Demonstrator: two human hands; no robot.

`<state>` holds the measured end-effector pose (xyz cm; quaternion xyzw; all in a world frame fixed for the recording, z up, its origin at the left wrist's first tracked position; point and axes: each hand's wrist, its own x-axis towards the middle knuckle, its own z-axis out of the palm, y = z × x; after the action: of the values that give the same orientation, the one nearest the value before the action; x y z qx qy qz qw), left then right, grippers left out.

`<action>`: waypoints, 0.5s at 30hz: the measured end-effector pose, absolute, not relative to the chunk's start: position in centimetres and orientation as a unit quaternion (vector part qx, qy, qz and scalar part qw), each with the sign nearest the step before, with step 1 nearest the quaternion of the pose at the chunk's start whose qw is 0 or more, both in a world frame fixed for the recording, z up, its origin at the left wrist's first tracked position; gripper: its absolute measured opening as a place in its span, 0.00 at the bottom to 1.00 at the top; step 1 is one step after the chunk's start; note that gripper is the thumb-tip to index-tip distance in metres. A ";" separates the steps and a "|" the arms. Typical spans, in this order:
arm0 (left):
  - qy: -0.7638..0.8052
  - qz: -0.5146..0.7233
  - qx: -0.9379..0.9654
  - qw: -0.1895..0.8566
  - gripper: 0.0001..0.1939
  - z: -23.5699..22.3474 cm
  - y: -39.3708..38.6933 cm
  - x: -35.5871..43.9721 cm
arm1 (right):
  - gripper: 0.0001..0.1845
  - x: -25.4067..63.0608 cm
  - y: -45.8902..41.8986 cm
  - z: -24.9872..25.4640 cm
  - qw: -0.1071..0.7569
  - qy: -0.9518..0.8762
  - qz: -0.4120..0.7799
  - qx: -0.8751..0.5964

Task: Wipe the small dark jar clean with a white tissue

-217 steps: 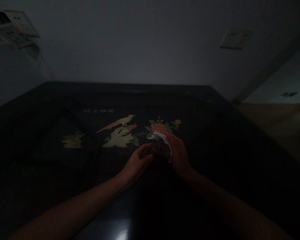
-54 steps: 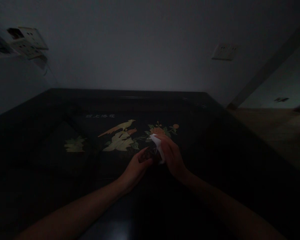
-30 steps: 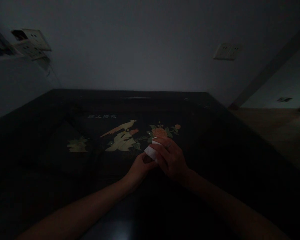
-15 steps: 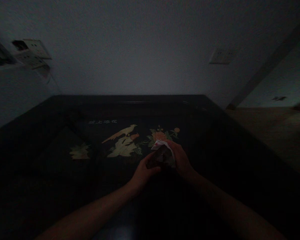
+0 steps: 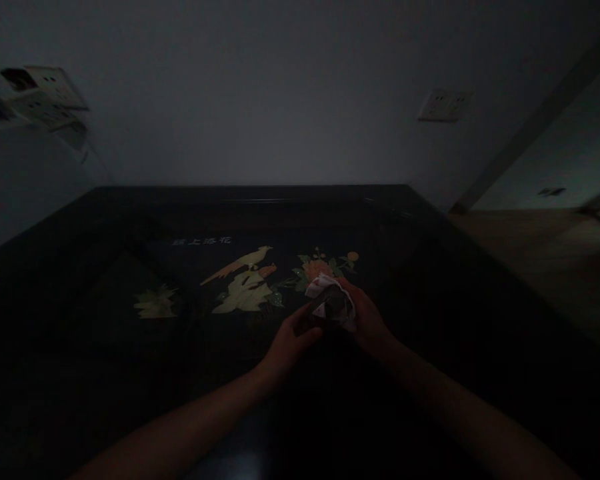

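Both of my hands are close together over the black tabletop (image 5: 240, 360), around one small bundle. My left hand (image 5: 290, 341) curls its fingers and thumb around the left side of a dark object (image 5: 339, 308), whose kind I cannot make out in the dim light. My right hand (image 5: 369, 321) grips a crumpled white cloth (image 5: 324, 285) with reddish marks, wrapped around the far and right sides of that object. Some of the right fingers are hidden behind the cloth.
An inlaid bird-and-flower picture (image 5: 245, 292) with lettering decorates the tabletop. Behind it stands a pale wall (image 5: 260, 100) with a socket plate (image 5: 444, 105) at right and several more sockets (image 5: 55, 87) at left. Floor (image 5: 535, 247) shows beyond the right edge.
The dark object has turned in my hands, and the white cloth now covers more of its left side. The view has shifted slightly.
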<state>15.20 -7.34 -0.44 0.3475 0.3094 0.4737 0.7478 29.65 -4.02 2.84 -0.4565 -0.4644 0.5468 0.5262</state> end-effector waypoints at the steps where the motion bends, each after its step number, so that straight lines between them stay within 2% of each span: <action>1: 0.310 0.474 0.346 0.748 0.32 -0.5 -7.3 15.2 | 0.24 29.7 -4.1 3.0 0.520 -0.473 0.548 -0.454; 6: 0.313 0.479 0.348 0.743 0.30 -0.3 -7.4 15.2 | 0.20 30.0 -5.1 4.6 0.488 -0.675 0.365 -0.416; 11: 0.361 0.481 0.351 0.718 0.25 -0.3 -7.3 15.4 | 0.17 30.2 -5.5 5.0 0.410 -0.827 0.165 -0.347; 15: 0.369 0.476 0.362 0.712 0.23 -0.4 -7.3 15.4 | 0.17 30.2 -5.3 4.7 0.397 -0.850 0.130 -0.321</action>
<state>15.38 -7.29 -0.39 0.3624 0.3687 0.4757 0.7117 30.25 -5.31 4.74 -0.3210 -0.8498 0.1300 0.3974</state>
